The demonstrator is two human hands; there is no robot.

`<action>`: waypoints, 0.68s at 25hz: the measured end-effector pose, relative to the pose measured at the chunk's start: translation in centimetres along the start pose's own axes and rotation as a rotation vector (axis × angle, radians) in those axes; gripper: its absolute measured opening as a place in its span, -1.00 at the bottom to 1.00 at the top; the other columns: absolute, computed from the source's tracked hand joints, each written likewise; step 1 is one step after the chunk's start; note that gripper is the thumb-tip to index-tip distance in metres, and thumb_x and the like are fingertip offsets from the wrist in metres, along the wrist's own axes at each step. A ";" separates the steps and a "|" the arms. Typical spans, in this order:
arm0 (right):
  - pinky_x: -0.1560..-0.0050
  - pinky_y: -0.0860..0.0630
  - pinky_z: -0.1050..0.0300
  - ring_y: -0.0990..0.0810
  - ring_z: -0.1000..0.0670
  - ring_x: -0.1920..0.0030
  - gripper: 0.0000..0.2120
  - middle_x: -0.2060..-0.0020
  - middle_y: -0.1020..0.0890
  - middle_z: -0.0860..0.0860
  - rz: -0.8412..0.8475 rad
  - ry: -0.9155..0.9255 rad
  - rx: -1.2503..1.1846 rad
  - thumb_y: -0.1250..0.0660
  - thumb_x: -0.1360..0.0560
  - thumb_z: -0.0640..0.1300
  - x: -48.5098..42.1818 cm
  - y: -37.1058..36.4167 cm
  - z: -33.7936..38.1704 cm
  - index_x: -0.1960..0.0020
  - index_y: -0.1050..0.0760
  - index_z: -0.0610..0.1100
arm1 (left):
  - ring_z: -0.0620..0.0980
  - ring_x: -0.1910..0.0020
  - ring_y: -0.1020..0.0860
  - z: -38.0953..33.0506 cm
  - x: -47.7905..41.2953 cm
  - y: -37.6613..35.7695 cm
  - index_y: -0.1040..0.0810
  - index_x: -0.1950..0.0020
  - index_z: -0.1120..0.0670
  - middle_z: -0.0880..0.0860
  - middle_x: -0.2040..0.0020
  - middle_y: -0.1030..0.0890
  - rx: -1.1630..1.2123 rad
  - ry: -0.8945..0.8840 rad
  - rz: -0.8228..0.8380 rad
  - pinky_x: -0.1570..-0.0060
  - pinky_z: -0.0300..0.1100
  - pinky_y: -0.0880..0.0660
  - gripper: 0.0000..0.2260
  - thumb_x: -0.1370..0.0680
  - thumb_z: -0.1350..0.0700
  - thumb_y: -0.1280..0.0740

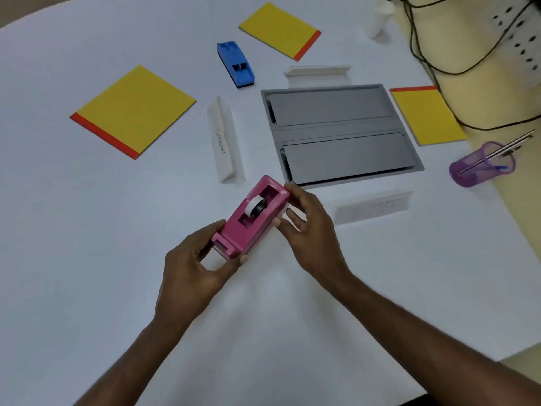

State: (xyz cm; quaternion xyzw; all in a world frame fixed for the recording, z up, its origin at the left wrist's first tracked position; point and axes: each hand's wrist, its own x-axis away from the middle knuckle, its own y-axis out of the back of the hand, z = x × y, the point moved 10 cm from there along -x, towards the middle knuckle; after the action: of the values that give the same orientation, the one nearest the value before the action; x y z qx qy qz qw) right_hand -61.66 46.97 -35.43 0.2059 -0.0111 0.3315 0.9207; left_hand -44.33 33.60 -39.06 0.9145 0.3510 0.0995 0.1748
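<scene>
A pink tape dispenser [251,218] with a white tape roll [255,206] in its well lies diagonally over the white table [87,230], near the middle. My left hand [193,268] grips its near end, thumb and fingers curled round the cutter end. My right hand [307,227] holds its far end and right side, index finger on the top corner and thumb against the side.
A folded white name card reading ELEPHANT [222,142] stands just beyond the dispenser, two more [317,71] [374,205] lie around a grey lidded tray [336,133]. Three yellow notepads [133,111] [279,29] [427,115], a blue dispenser [235,64], a purple pen cup [480,167] and cables [433,63] sit farther off.
</scene>
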 end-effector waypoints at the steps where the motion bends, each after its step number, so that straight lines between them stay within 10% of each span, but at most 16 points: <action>1: -0.25 -0.45 0.43 -0.49 0.17 -0.32 -0.43 -0.33 -0.49 0.03 -0.023 0.002 0.009 -0.42 -0.52 -0.30 0.1 1.8 0.0 -0.48 -0.36 -0.11 | -0.25 -0.23 -0.57 -1.3 -0.4 -1.3 -0.53 -0.36 -0.18 -0.34 -0.20 -0.61 0.017 -0.018 0.030 -0.19 -0.52 -0.44 -0.38 -0.34 -0.17 -0.59; 11: -0.13 -0.43 0.58 -0.51 0.17 -0.24 -0.49 -0.31 -0.51 0.01 -0.276 -0.086 0.071 -0.45 -0.51 -0.25 2.8 23.3 -3.3 -0.40 -0.41 -0.04 | -0.11 -0.18 -0.60 -14.5 -3.1 -18.3 -0.57 -0.37 -0.02 -0.09 -0.19 -0.67 -0.009 -0.220 0.251 -0.25 -0.14 -0.55 -0.38 -0.35 -0.11 -0.61; 17: -0.10 -0.53 0.24 -0.63 0.10 -0.17 -0.58 -0.19 -0.63 0.06 -0.466 -0.271 0.020 -0.43 -0.51 -0.21 3.1 35.7 -10.9 -0.34 -0.49 -0.04 | -0.12 -0.01 -0.55 -20.7 -4.0 -31.7 -0.60 -0.31 0.03 -0.03 -0.12 -0.68 -0.116 -0.312 0.424 0.04 -0.41 -0.38 -0.48 -0.39 -0.05 -0.59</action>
State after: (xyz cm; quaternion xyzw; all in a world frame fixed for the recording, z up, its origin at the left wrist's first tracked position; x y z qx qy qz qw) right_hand -82.45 77.86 -31.64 0.2543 -0.0833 0.0801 0.9602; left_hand -72.86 58.05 -32.61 0.9604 0.1140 0.0118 0.2541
